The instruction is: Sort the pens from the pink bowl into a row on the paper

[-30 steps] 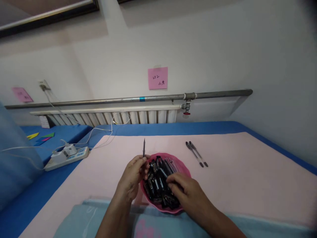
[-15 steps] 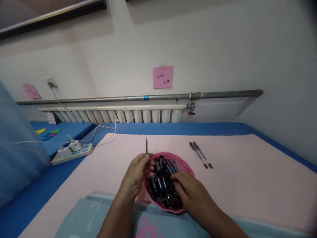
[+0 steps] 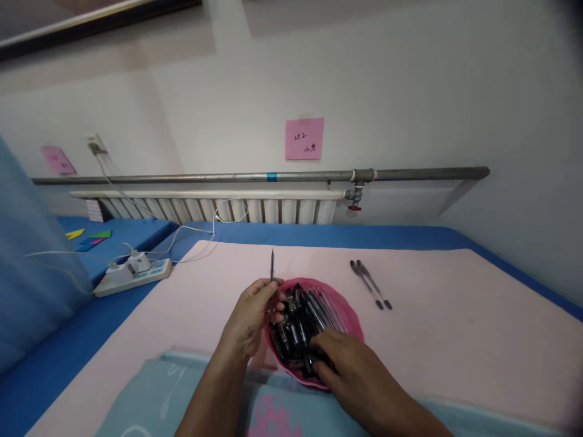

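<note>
A pink bowl [image 3: 353, 318] full of black pen parts [image 3: 298, 318] sits on the pink mat in front of me. My left hand [image 3: 250, 318] is closed at the bowl's left rim, pinching a thin pen refill [image 3: 272, 264] that points straight up. My right hand [image 3: 348, 364] reaches into the near side of the bowl, its fingers curled down among the black parts; what they grip is hidden. Two finished black pens [image 3: 371, 284] lie side by side on the mat to the right of the bowl.
The pink mat [image 3: 455, 321] covers a blue table [image 3: 59, 358]. A white power strip [image 3: 132, 274] with cables lies at the left. A radiator [image 3: 214, 209] and pipe run along the wall behind. Light blue cloth [image 3: 164, 400] lies at the near edge.
My right hand has slid toward me to the bowl's near side. The left hand with the refill has kept its place at the rim. The view has shifted slightly.
</note>
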A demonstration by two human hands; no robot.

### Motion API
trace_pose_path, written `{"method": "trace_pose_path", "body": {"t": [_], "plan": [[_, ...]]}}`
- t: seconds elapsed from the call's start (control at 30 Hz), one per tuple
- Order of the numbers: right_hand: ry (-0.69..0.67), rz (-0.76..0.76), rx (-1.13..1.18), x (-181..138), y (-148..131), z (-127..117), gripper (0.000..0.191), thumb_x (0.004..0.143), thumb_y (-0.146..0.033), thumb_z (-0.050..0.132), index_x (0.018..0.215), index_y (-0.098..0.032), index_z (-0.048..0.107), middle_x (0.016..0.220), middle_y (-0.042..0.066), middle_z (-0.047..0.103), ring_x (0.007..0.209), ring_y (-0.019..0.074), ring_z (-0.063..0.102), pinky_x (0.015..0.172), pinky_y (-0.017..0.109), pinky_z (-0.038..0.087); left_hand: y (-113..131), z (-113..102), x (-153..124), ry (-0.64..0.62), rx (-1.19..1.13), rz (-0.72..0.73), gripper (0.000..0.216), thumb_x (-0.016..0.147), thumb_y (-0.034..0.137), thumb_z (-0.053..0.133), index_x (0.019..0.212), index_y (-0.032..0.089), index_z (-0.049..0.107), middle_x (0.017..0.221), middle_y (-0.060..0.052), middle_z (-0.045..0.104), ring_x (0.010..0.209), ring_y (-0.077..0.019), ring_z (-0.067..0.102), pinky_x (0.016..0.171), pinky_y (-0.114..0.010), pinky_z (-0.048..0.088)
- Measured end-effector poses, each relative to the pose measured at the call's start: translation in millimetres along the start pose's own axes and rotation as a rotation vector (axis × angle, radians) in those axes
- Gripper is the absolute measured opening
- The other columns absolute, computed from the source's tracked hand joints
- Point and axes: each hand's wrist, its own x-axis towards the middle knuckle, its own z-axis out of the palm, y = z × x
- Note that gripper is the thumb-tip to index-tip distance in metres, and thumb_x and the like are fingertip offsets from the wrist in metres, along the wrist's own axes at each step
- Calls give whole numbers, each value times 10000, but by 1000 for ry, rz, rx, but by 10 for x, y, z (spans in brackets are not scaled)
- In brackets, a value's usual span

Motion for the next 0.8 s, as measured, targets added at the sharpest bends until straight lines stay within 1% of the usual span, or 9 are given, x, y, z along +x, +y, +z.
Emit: {"method": "trace_pose_path", "body": {"t": [0.1, 0.27, 0.4, 0.5, 0.6, 0.7, 0.8], "plan": [[-5, 9, -19, 7, -5, 14, 168, 810, -76, 485, 821, -181, 617, 894, 63, 648, 806, 190, 593, 673, 275, 416, -16, 15, -4, -9, 11, -9, 206, 724, 281, 672, 847, 119, 637, 649, -14, 608, 513, -76, 527, 451, -176, 425], [35, -15, 9, 2, 15, 41, 184, 835, -87, 460, 800, -190, 608, 850, 46, 651, 762, 170, 594, 654, 261, 411, -19, 21, -4, -24, 25, -11, 215, 726, 289, 674, 851, 118, 638, 653, -18, 614, 514, -76, 531, 452, -177, 424], [77, 50, 173, 24, 74, 27, 166, 831, -130, 457, 815, -201, 606, 831, 32, 648, 754, 173, 601, 659, 285, 432, -9, 9, -4, -20, 29, -6, 223, 721, 292, 679, 856, 120, 637, 652, -19, 616, 516, -79, 533, 457, -181, 421], [165, 120, 315, 49, 116, -5, 156, 831, -177, 463, 835, -215, 614, 804, 23, 657, 736, 185, 612, 659, 318, 452, -2, 11, -8, -13, 31, -5, 215, 721, 292, 674, 850, 123, 637, 648, -16, 613, 512, -79, 530, 456, -183, 419], [222, 134, 366, 61, 136, -26, 158, 810, -183, 476, 819, -222, 630, 758, 20, 661, 693, 192, 613, 628, 335, 457, 4, 18, -15, -8, 32, -6, 220, 706, 296, 685, 837, 126, 639, 647, -14, 610, 509, -82, 528, 452, -189, 417], [206, 119, 356, 57, 131, -26, 172, 778, -149, 485, 800, -221, 640, 750, 21, 663, 678, 190, 611, 611, 330, 452, 13, 23, -19, -3, 34, -5, 218, 708, 296, 680, 840, 127, 640, 649, -14, 608, 512, -84, 529, 452, -191, 416], [187, 132, 352, 53, 113, -24, 167, 779, -147, 485, 788, -221, 635, 724, 16, 659, 656, 185, 605, 601, 326, 445, 19, 26, -22, 2, 38, -1, 206, 715, 288, 669, 839, 126, 639, 649, -12, 606, 511, -82, 528, 451, -189, 414]]}}
